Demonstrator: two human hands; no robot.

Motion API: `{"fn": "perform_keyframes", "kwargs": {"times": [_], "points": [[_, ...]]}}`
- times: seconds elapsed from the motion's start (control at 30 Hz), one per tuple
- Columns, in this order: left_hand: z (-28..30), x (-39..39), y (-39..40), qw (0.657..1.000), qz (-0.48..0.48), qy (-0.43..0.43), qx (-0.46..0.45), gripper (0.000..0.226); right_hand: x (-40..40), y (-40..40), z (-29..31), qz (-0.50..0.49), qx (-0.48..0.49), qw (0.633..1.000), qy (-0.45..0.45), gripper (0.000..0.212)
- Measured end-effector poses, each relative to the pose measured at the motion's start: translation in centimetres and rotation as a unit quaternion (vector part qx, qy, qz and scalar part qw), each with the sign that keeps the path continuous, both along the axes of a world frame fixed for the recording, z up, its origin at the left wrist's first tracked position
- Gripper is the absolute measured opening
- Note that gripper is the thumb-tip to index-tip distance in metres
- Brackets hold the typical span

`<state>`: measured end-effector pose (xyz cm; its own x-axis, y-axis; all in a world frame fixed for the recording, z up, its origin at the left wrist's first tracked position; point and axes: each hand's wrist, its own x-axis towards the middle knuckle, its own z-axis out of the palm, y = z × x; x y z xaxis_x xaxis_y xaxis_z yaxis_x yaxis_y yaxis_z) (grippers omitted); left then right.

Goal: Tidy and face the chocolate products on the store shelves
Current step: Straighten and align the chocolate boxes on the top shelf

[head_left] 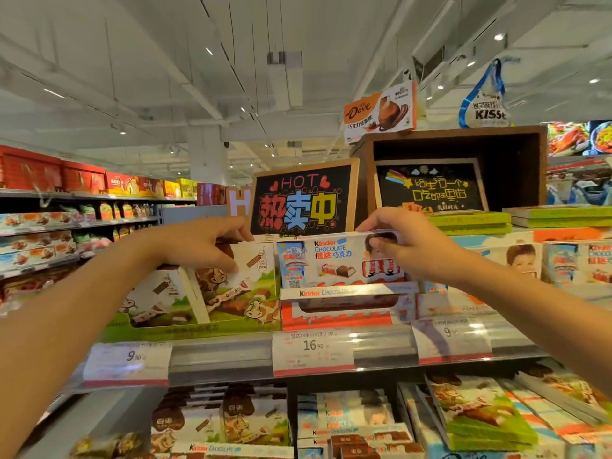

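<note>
On the top shelf stands a white Kinder Chocolate box [331,260], upright in its red and white display tray [337,318]. My right hand [407,246] grips the box's upper right corner, fingers over the top and thumb on the front. To its left, cow-print chocolate boxes [245,286] lean in a green display tray [185,331]. My left hand [205,243] pinches the top edge of the front cow-print box.
Chalkboard signs [304,197] and a brown wooden box [457,167] stand behind the products. Green boxes [470,221] and more Kinder boxes [576,263] lie to the right. Price tags [313,351] line the shelf edge. The lower shelf holds more chocolate boxes [251,419].
</note>
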<state>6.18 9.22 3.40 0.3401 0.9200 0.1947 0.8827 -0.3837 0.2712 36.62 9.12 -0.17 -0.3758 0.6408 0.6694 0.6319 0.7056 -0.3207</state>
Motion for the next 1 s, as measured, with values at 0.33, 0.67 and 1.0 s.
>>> {"fn": "perform_keyframes", "kwargs": {"times": [0.33, 0.67, 1.0], "points": [[0.1, -0.1, -0.7, 0.989, 0.061, 0.021, 0.13, 0.032, -1.6, -1.3, 3.4, -0.124, 0.029, 0.967, -0.219, 0.009], [1.6, -1.4, -0.7, 0.993, 0.034, 0.072, -0.087, 0.032, -3.2, 0.1, 2.8, -0.027, -0.023, 0.975, -0.221, 0.015], [2.0, -3.2, 0.0, 1.0, -0.01, 0.029, 0.004, 0.035, -2.9, 0.7, 3.0, 0.038, -0.055, 0.967, -0.246, 0.007]]}}
